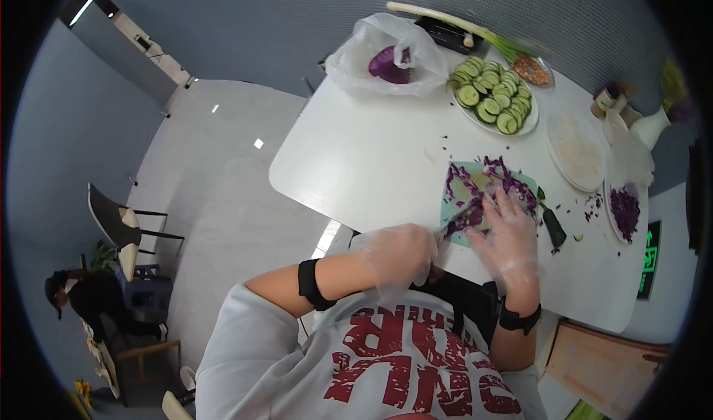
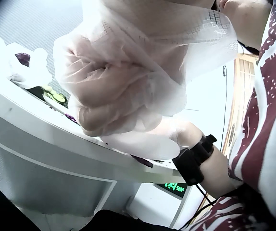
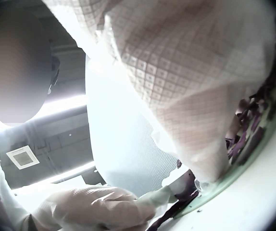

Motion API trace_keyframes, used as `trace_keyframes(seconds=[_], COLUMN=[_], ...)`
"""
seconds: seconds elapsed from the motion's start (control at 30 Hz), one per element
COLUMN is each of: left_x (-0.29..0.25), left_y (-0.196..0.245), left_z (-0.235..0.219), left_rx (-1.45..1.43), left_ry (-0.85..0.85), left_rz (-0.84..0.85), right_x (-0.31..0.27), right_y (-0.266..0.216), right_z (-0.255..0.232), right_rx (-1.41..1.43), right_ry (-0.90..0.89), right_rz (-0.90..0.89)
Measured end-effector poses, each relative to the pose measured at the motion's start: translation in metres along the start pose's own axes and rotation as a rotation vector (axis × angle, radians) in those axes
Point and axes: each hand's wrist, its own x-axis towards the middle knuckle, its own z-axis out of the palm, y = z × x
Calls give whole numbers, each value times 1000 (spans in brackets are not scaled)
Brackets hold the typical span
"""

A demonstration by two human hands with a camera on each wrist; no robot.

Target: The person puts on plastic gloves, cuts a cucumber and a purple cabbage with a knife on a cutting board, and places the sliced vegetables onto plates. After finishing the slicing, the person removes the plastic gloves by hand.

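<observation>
In the head view the left hand, in a clear plastic glove, grips a knife whose blade lies over the green cutting board. The gloved right hand rests with extended fingers on shredded purple cabbage on the board. In the left wrist view the left hand is curled, its knife hidden. The right wrist view shows the right hand close up against the board, beside cut cabbage, and the left hand holding the knife.
Around the board on the white table are a bag with cabbage, sliced cucumbers, a pale-filled plate, shredded cabbage on a plate, a cucumber piece and a long green onion. A person is at far left.
</observation>
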Motion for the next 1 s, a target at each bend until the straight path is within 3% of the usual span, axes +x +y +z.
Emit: trace_keyframes(seconds=[0.1, 0.13, 0.23, 0.3, 0.33, 0.37, 0.4, 0.47, 0.6, 0.67, 0.7, 0.77, 0.8, 0.87, 0.9, 0.97, 1.0], left_x=[7, 12, 2, -4, -4, -6, -6, -3, 9, 23, 27, 32, 29, 21, 24, 35, 35], left_y=[12, 9, -14, -19, -20, -23, -21, -27, -38, -15, -9, -2, -8, -23, -15, 6, 7], left_z=[-6, -8, 2, -1, -11, -11, -13, -18, -18, -41, -45, -50, -45, -33, -36, -49, -51], left_rx=[77, 2, 82, 57, -14, 177, 146, 101, 174, 190, 188, 34, 33, 354, 351, 34, 35], left_ry=[35, -87, 53, 99, 102, 103, 28, 50, 0, -396, -400, -454, -458, -174, -178, -357, -359], left_rz=[-52, -161, 65, 13, 75, 163, 28, 144, 207, -56, -54, -267, -268, 191, 193, -287, -286], right_x=[0, -1, -2, -2, -3, -2, -2, -2, -2, -3, -3, -2, -2, -2, -2, -2, -2], right_y=[6, 5, 10, 8, 7, 7, 8, 9, 10, 9, 9, 9, 9, 10, 10, 10, 9], right_z=[6, 3, 9, 9, 10, 11, 12, 15, 19, 21, 20, 19, 19, 20, 21, 21, 20], right_rx=[17, 7, -9, -17, -4, -32, -62, -102, -137, -157, -155, -151, -154, -155, -145, -136, -133], right_ry=[94, 90, 118, 113, 115, 102, 87, 92, 80, 81, 86, 92, 85, 74, 91, 110, 103], right_rz=[-63, -65, -67, -60, -53, -49, -52, -41, -17, -6, -7, -7, -6, -2, 1, 6, 9])
